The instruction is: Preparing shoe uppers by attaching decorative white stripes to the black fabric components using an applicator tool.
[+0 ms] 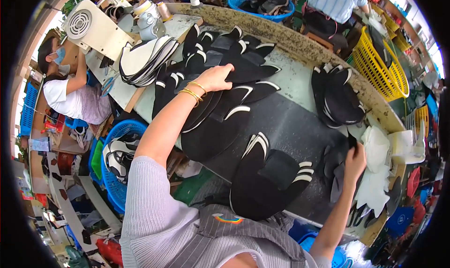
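While the left hand (218,78) extends forward, the right hand (356,159) stretches rightward.

Table (290,122) is loaded with black white-tipped pieces (211,139), heaped at left and stacked at front and far right. White sheets (375,148) are piled at right end.

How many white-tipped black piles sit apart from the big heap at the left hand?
2: the nearer pile by the wearer's chest, the farther pile at right, beside the raised back rim. Lower layers are partly hidden.
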`<state>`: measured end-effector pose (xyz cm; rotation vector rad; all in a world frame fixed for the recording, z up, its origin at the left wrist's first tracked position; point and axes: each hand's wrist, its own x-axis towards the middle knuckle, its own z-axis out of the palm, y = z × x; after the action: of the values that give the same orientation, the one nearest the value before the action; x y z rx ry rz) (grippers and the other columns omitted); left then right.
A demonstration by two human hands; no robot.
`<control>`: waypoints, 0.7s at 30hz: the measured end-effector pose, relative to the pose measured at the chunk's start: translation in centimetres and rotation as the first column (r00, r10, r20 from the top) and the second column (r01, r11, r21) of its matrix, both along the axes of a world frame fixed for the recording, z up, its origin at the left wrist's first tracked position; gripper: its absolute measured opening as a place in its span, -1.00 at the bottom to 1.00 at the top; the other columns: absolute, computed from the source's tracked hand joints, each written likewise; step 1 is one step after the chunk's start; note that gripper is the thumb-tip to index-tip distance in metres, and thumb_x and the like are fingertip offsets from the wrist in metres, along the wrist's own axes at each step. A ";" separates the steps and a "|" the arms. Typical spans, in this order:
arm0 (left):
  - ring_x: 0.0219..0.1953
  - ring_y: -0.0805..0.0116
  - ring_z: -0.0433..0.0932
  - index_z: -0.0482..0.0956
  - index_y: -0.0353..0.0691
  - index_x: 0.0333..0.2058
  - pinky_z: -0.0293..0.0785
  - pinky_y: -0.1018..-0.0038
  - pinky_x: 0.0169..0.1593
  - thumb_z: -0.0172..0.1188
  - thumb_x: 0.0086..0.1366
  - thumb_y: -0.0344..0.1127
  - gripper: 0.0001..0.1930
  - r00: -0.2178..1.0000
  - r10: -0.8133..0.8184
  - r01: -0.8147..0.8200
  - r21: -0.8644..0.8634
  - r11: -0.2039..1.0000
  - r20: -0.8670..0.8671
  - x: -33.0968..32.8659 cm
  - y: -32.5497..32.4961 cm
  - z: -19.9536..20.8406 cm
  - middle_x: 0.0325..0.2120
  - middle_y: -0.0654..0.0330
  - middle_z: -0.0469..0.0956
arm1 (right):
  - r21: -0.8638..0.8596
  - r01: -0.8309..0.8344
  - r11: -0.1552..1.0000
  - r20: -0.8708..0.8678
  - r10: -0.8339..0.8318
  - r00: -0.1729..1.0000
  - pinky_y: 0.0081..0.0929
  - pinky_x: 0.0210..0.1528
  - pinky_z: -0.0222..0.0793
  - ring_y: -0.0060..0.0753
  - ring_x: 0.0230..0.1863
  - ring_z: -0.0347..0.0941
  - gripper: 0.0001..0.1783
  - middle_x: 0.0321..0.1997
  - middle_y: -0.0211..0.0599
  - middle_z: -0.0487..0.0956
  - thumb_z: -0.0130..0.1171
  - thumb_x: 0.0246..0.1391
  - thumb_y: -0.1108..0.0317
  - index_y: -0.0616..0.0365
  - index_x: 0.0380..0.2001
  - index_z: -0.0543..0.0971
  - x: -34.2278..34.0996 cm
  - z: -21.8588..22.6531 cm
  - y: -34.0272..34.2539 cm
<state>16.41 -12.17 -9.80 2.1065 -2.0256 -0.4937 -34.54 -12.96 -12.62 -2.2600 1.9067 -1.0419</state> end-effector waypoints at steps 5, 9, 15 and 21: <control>-0.24 -0.03 0.57 0.48 -0.23 -0.20 0.49 0.23 -0.22 0.08 0.27 -0.18 -0.75 0.993 0.085 -0.115 -0.502 0.857 -0.082 -0.1 -1.3 -0.5 -0.32 -0.01 0.59 | 0.081 -0.080 0.994 0.547 0.023 0.837 -0.66 -0.25 0.27 -0.65 -0.33 0.32 -0.86 -0.36 -0.46 0.44 0.17 0.11 0.47 0.31 -0.28 0.50 2.5 3.6 4.3; -0.31 0.07 0.58 0.55 -0.15 -0.17 0.53 0.35 -0.31 0.10 0.24 -0.42 -0.81 0.998 0.000 -0.062 -0.883 0.465 -0.070 -5.6 1.6 5.0 -0.30 0.09 0.59 | 0.059 -0.139 0.988 0.759 0.046 0.649 -0.76 -0.27 0.20 -0.74 -0.38 0.25 -0.94 -0.46 -0.56 0.38 0.11 0.15 0.50 0.29 -0.34 0.51 1.2 4.7 7.9; -0.27 0.31 0.58 0.59 -0.22 -0.20 0.54 0.50 -0.25 0.15 -0.05 -0.31 -0.63 0.774 -0.462 0.620 -0.667 0.413 0.434 -17.6 17.9 9.7 -0.26 0.16 0.57 | 0.208 -0.128 0.970 0.834 -0.108 0.541 -0.81 -0.23 0.21 -0.77 -0.31 0.31 -0.94 -0.36 -0.57 0.46 0.14 0.16 0.47 0.21 -0.32 0.49 0.3 5.6 13.3; -0.28 0.24 0.59 0.52 -0.34 -0.12 0.53 0.51 -0.26 0.27 0.07 0.13 -0.38 0.754 -0.468 0.338 -0.338 0.878 -0.461 -19.9 23.3 2.8 -0.22 0.07 0.56 | 0.514 -0.541 0.666 0.676 0.073 0.733 -0.72 -0.40 0.32 -0.74 -0.45 0.42 -0.87 -0.46 -0.47 0.57 0.25 -0.05 0.61 0.24 -0.36 0.62 5.4 7.0 16.6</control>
<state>-3.51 11.15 -7.00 1.1947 -2.0554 -0.7589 -29.16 3.67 -5.61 -1.4826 1.2267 -0.6943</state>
